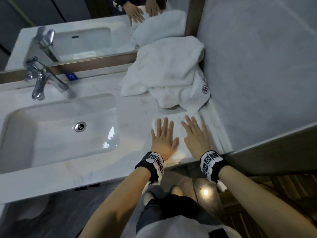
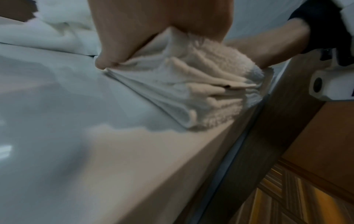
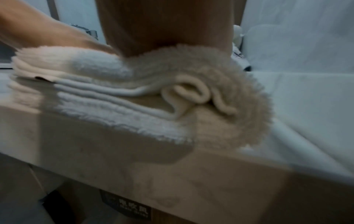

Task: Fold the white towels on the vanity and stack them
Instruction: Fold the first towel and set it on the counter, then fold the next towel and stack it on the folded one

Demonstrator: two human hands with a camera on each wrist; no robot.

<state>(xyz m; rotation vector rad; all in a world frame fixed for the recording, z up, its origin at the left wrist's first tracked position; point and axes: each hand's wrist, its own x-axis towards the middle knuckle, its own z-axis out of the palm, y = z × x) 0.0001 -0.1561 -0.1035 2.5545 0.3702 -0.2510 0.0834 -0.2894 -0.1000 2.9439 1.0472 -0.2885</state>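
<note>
A folded white towel (image 1: 179, 125) lies at the vanity's front right corner, its stacked layers showing in the left wrist view (image 2: 191, 91) and the right wrist view (image 3: 114, 91). My left hand (image 1: 163, 134) lies flat on its left half with fingers straight and spread. Flat on the right half presses my right hand (image 1: 195, 134), fingers straight too. Behind them a heap of unfolded white towels (image 1: 168, 71) is piled in the back right corner against the wall, one with a small emblem (image 1: 205, 89).
A white sink basin (image 1: 51, 127) with a chrome faucet (image 1: 41, 78) takes up the left of the vanity top (image 1: 133, 107). A mirror (image 1: 85, 31) runs along the back. The grey wall (image 1: 257, 66) closes the right side. Dark floor lies below the front edge.
</note>
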